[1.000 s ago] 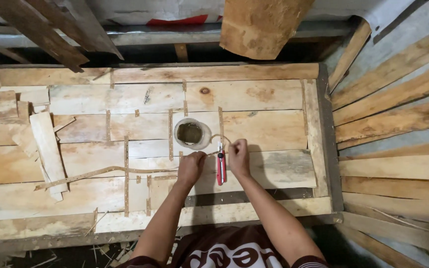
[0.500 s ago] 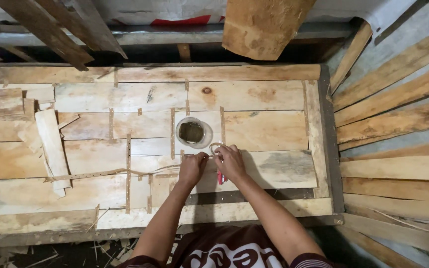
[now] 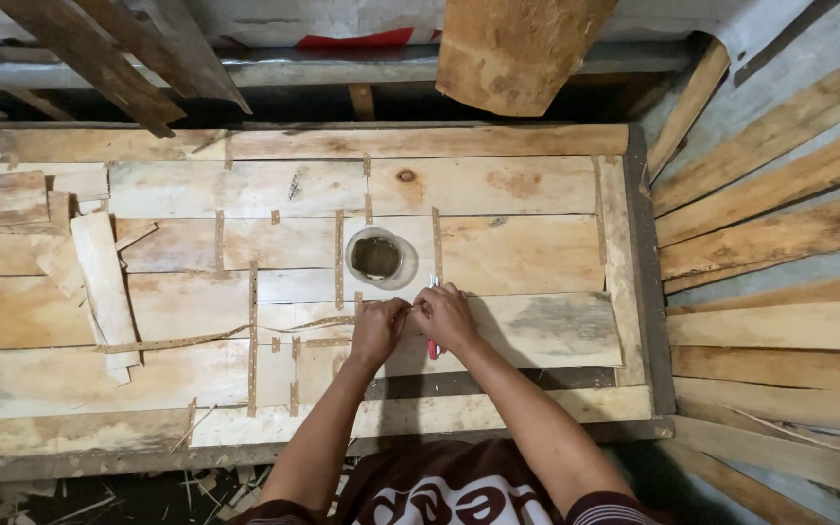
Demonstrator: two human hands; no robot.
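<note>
On a sheet of patched wood veneer (image 3: 498, 194), my left hand (image 3: 378, 331) and my right hand (image 3: 445, 316) meet at a seam just below a small round bowl (image 3: 378, 257). The left hand pinches the end of a long thin brown strip (image 3: 187, 340) that trails off to the left. Under my right hand lies a red-handled cutter (image 3: 434, 348); only its tip and lower end show, and the fingers are curled over it. Several short strips of tape are stuck along the veneer joints.
Loose veneer offcuts (image 3: 99, 282) lie on the left of the sheet. Long wooden planks (image 3: 780, 214) are stacked to the right. A large curved board (image 3: 517, 49) and dark slats (image 3: 119, 58) hang over the far edge. The table's front edge (image 3: 245, 428) is near my body.
My right hand has moved left and over the red-handled cutter, covering most of it. Both hands have come together at the seam below the bowl.
</note>
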